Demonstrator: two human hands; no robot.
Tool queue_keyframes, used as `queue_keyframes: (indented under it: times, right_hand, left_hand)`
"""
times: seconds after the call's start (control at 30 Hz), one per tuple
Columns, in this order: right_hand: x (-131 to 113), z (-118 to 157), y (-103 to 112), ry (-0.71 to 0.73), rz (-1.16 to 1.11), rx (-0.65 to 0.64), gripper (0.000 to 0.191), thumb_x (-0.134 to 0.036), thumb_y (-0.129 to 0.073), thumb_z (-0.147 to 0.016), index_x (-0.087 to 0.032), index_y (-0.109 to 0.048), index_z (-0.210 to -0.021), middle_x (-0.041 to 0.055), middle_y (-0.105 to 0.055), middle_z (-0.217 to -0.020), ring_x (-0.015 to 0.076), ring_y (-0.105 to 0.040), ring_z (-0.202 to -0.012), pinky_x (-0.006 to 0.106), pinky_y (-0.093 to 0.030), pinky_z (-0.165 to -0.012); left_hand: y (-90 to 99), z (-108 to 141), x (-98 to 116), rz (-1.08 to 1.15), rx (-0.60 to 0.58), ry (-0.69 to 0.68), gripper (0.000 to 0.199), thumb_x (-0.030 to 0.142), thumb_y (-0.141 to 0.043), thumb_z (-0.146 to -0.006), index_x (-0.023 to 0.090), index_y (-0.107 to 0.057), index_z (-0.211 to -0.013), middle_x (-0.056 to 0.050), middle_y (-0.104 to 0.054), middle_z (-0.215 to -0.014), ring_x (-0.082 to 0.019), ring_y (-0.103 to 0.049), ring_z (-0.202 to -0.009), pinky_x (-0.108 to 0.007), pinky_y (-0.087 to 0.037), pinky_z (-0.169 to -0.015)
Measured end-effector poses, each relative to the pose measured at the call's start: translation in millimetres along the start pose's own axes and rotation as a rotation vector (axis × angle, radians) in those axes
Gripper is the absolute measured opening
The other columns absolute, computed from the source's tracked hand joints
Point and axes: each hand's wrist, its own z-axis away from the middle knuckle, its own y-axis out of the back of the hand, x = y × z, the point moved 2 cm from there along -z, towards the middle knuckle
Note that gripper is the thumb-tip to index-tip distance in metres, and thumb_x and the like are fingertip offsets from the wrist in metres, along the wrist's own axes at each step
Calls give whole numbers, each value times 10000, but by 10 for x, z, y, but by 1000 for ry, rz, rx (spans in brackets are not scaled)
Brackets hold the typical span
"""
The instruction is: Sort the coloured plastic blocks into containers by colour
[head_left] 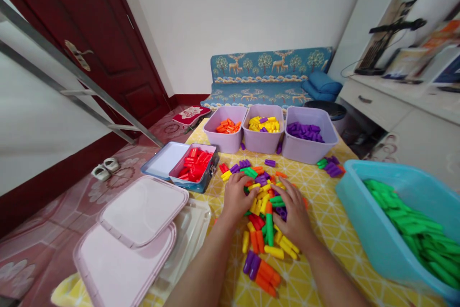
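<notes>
A mixed pile of yellow, green, orange, red and purple plastic pieces (265,206) lies on the yellow patterned table. My left hand (239,197) rests on the pile's left side, fingers bent over the pieces. On the right side, my right hand (293,209) has its fingers spread across the pieces. Whether either hand grips one is not clear. Nearer to me lies a joined purple and orange group (262,272). Behind the pile stand three lilac bins: one with orange pieces (228,126), one with yellow and a few purple (264,124), one with purple (305,131).
A blue tub (373,235) of green pieces stands at the right. At the left are an open tin (206,177) of red pieces, pale lids (143,211) and a clear lid (190,235). A patterned sofa (269,72) is behind the table.
</notes>
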Motion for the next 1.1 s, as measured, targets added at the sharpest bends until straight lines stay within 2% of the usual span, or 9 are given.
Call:
queue_keyframes:
  times: [0.1,0.2,0.37,0.53,0.67,0.83,0.93,1.0,1.1]
  right_hand:
    - [-64,-13,15,19,81,-68,582,-257,-597,-741,-204,-495,-1312,118,-309,-1524,339,-207,-1422,581,-212,-1129]
    - [-122,-59,-12,-16,170,-116,521,-281,-610,-739,-225,-562,-1255,96,-336,-1516,348,-181,-1428,605,-177,-1127]
    - [-203,-216,-96,-64,286,-198,481,-226,-600,-746,-245,-606,-1227,100,-411,-1475,354,-234,-1410,633,-171,-1108]
    - [-283,-369,-205,-86,293,-234,337,-191,-586,-779,-236,-674,-1102,128,-462,-1435,341,-366,-1346,636,-196,-1091]
    - [-269,-396,-268,-105,194,-106,239,-194,-524,-838,-225,-693,-1005,100,-597,-1298,305,-479,-1246,629,-185,-1097]
    - [-112,-362,-105,-205,-106,290,338,-379,-433,-929,-168,-690,-867,135,-638,-1127,262,-553,-1093,469,-416,-972]
    - [-54,-348,38,-265,-229,372,323,-421,-491,-900,-168,-692,-893,104,-669,-988,248,-597,-983,416,-459,-905]
    - [-22,-366,88,-353,-348,285,317,-433,-517,-880,-176,-694,-933,85,-698,-954,230,-636,-886,373,-500,-824]
    - [30,-481,106,-481,-487,-15,326,-431,-595,-806,-180,-697,-987,68,-730,-909,204,-658,-696,326,-530,-651]
  left_hand:
    - [13,62,8,-32,77,70,255,387,-598,-850,195,-692,-711,-50,-677,-817,-217,-569,-949,-369,-418,-861]
    - [31,111,15,-95,122,134,340,361,-544,-886,203,-668,-612,-40,-682,-727,-226,-558,-929,-376,-385,-824]
    - [72,137,19,-138,151,231,202,296,-555,-868,222,-698,-746,-43,-720,-835,-249,-560,-936,-410,-378,-829]
    - [141,162,94,-82,198,143,170,295,-531,-894,268,-698,-891,-12,-725,-959,-240,-558,-1048,-532,-199,-1086]
    - [138,184,162,16,94,16,195,345,-552,-883,256,-679,-1002,-16,-718,-979,-207,-594,-993,-461,-255,-1098]
    - [94,201,179,17,23,-26,493,531,-681,-736,271,-638,-1153,-45,-685,-1095,-267,-565,-1048,-471,-322,-1048]
    - [68,187,145,-18,4,-4,385,446,-688,-747,277,-667,-1093,-38,-688,-1089,-269,-558,-1045,-460,-357,-999]
    - [55,173,111,-43,-9,32,234,339,-648,-790,275,-692,-1010,-31,-702,-1021,-251,-572,-1000,-439,-382,-950]
    - [38,161,68,-57,-17,91,166,267,-620,-806,264,-708,-947,-36,-704,-947,-240,-582,-953,-409,-409,-879]
